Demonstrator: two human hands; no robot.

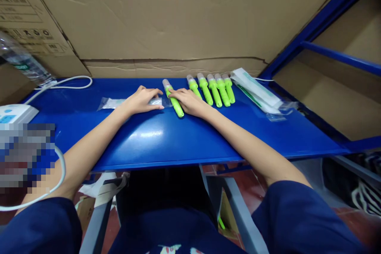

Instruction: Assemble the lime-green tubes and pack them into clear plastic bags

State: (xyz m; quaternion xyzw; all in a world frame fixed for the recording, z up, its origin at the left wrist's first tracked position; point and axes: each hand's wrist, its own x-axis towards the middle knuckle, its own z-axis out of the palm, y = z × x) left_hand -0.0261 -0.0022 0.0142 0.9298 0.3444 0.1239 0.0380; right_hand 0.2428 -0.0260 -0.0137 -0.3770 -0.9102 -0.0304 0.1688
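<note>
My left hand (143, 100) lies over a clear plastic packet (110, 103) with something white inside. Its thumb and fingers are spread apart. Just to the right, my right hand (188, 101) has its fingers over a bright green stick with a translucent cap (177, 108). The stick lies slanted on the blue table, cap end pointing away from me. Beyond my right hand, several similar green capped sticks (214, 91) lie side by side in a row. My right thumb is hard to make out.
White packets with green print (257, 91) lie at the right of the blue table (166, 139). A cardboard sheet (178, 16) stands behind. At left are a plastic bottle (28, 63), a white cable (74, 77) and a white device (18, 114). A blue frame (336, 55) borders the right.
</note>
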